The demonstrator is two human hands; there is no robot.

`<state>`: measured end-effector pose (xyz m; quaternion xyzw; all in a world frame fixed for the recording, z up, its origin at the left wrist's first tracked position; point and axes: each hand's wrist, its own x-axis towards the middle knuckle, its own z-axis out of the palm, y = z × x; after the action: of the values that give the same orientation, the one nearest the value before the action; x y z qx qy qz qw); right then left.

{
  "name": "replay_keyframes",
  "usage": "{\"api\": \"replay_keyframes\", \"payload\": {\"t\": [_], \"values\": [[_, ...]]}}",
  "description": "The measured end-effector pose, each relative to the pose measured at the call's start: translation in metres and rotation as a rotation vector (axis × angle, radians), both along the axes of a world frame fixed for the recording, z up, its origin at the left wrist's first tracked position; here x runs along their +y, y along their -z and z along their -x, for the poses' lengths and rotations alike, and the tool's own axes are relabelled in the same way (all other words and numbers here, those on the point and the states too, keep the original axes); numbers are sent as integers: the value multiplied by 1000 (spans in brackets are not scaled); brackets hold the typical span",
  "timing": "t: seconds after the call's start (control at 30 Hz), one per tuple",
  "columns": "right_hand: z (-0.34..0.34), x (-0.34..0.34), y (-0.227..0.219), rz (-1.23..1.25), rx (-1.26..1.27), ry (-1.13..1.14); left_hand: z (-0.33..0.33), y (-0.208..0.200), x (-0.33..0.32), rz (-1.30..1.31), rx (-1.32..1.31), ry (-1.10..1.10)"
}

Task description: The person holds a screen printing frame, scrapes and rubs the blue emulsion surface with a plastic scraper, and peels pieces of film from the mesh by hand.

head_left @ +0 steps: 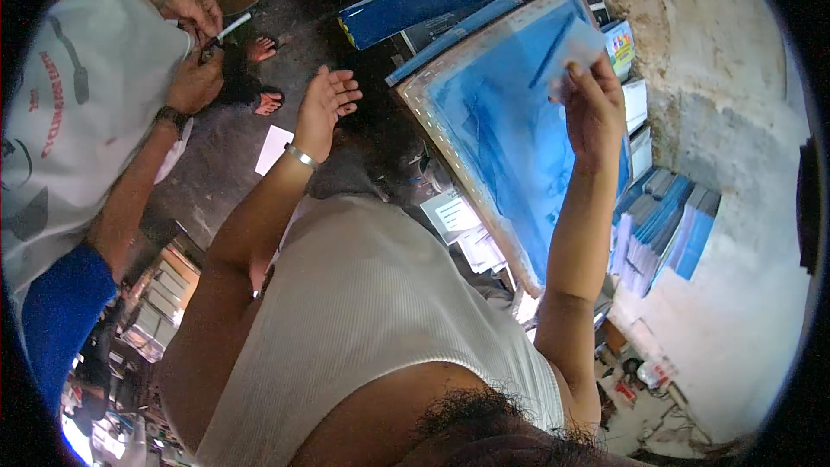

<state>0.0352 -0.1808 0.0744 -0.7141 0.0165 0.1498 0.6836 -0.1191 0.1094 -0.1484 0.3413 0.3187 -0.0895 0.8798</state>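
Note:
My right hand (596, 112) is raised over a screen-printing frame (467, 173) and pinches a small translucent whitish sheet (581, 41) between thumb and fingers. Blue mesh smeared with lighter and darker patches fills the frame, whose pale wooden border is stapled. The frame lies tilted to my right, partly hidden behind my forearm. My left hand (324, 108), with a metal band at the wrist, hangs in the air left of the frame. Its palm is turned up, the fingers are apart and nothing is in it.
Beyond the frame lies a long dark blue board (432, 2) on a dark table. Stacks of paper (661, 216) stand along the stained wall at right. A co-worker's hands (197, 78) at left hold a thin white stick. A white paper (273, 150) is on the floor.

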Motion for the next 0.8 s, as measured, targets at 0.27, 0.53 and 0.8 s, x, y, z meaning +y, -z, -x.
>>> {"api": "replay_keyframes", "payload": {"t": [0.27, 0.53, 0.8], "values": [[-73, 83, 36, 281, -222, -496, -9, 15, 16, -101, 19, -142], [-82, 127, 54, 725, -431, -521, -12, 14, 38, -156, -6, -186], [-84, 142, 58, 870, -439, -611, -9, 20, 38, -169, -5, -175]]}}
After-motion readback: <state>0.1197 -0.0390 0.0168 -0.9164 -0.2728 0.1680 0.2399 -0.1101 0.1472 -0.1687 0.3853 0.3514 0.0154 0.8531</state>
